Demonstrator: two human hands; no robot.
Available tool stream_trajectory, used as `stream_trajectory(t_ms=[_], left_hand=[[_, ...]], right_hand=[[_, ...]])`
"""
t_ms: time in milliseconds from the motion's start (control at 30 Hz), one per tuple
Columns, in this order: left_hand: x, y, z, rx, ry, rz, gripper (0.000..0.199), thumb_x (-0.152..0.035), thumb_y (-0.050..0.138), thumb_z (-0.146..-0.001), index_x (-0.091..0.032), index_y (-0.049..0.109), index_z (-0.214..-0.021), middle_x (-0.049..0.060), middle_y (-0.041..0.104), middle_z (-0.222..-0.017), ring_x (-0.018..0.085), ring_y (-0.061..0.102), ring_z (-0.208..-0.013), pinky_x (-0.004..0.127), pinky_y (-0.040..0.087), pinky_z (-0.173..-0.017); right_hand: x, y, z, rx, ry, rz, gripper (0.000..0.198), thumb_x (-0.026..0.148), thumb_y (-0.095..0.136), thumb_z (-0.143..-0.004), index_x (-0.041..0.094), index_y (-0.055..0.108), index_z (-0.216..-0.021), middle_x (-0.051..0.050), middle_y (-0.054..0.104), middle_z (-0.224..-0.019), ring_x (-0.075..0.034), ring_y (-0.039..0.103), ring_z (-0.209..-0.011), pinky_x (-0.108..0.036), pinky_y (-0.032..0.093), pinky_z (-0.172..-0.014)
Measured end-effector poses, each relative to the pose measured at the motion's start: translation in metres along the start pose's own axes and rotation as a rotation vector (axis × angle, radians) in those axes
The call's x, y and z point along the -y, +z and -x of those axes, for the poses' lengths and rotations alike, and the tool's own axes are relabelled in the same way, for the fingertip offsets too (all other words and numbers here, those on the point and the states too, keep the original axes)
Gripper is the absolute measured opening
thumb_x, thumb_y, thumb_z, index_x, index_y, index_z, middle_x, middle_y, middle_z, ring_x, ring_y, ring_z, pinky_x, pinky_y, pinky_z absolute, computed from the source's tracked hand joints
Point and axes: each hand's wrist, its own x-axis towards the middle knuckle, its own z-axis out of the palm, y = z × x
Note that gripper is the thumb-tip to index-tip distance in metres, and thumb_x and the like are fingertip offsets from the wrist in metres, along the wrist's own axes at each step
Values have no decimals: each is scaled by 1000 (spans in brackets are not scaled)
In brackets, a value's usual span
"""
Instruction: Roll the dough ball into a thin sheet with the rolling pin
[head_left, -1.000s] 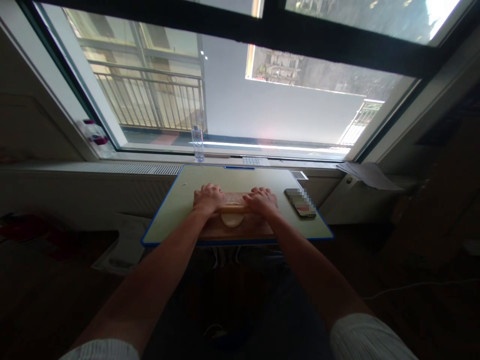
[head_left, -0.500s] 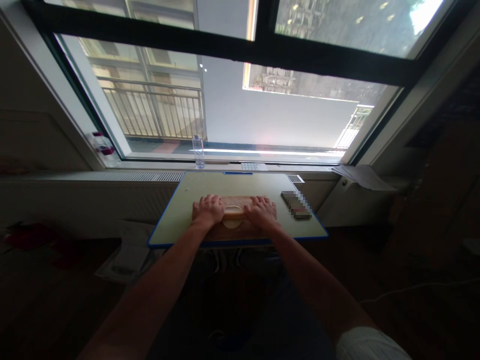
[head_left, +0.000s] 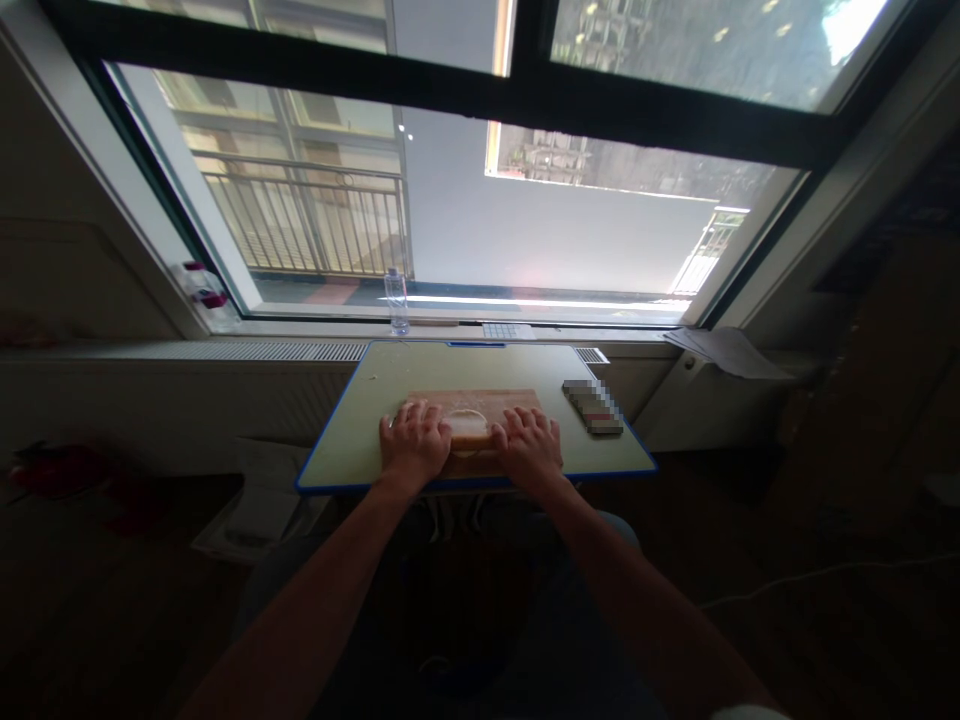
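A wooden rolling pin (head_left: 472, 441) lies crosswise over a flat round of pale dough (head_left: 465, 421). My left hand (head_left: 416, 438) is wrapped over the pin's left end, and my right hand (head_left: 529, 442) grips its right end. Most of the dough shows beyond the pin, with a thin edge on the near side. Under both is a wooden board (head_left: 495, 398), dusted with what looks like flour. The pin's ends are hidden beneath my fingers.
The board rests on a small pale table with a blue rim (head_left: 337, 440). A pixelated flat object (head_left: 592, 406) lies on its right side. Behind the table, a clear bottle (head_left: 396, 302) and a second bottle (head_left: 210, 297) stand by the window; papers (head_left: 727, 352) lie at right.
Both hands and the rolling pin have moved toward me across the dough. More of the dough and the board now shows beyond the pin.
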Motion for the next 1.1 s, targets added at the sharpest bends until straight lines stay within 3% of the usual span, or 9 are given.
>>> stream_trajectory(t_ms=[233,367,567,667,1100], left_hand=[[4,4,7,-24,33,0,48,-40,36,-106,-30,74,-134,10,63,-156,35,54,-143,57,39,-117],[3,3,-2,36,16,-6,48,-40,38,-105,-29,73,-136,11,61,-158,34,51,-146,57,40,-118],[5,0,-24,213,-1,3,54,-48,30,-107,-33,65,-146,9,51,-168,33,41,-154,73,18,-128],[6,0,-36,281,-5,22,56,-50,28,-107,-35,60,-150,8,47,-171,32,37,-157,73,15,-129],[13,15,-79,364,12,45,59,-58,26,-103,-38,60,-147,8,48,-169,37,43,-152,72,27,-123]], right_hand=[[0,-3,7,57,6,-16,60,59,30,-113,30,57,-158,-6,48,-170,-33,33,-158,-57,25,-128],[-1,-4,-3,96,1,-18,60,60,30,-113,31,56,-159,-6,46,-171,-34,29,-161,-60,22,-129],[-2,-7,-23,202,-1,-13,63,62,29,-113,32,50,-163,-6,41,-174,-36,25,-163,-66,19,-129],[-2,-6,-33,192,-9,1,62,60,30,-112,31,51,-163,-7,43,-173,-38,26,-162,-68,20,-128],[-5,-3,-74,231,-4,-20,64,62,40,-106,32,53,-161,-7,48,-169,-37,41,-151,-63,29,-123]])
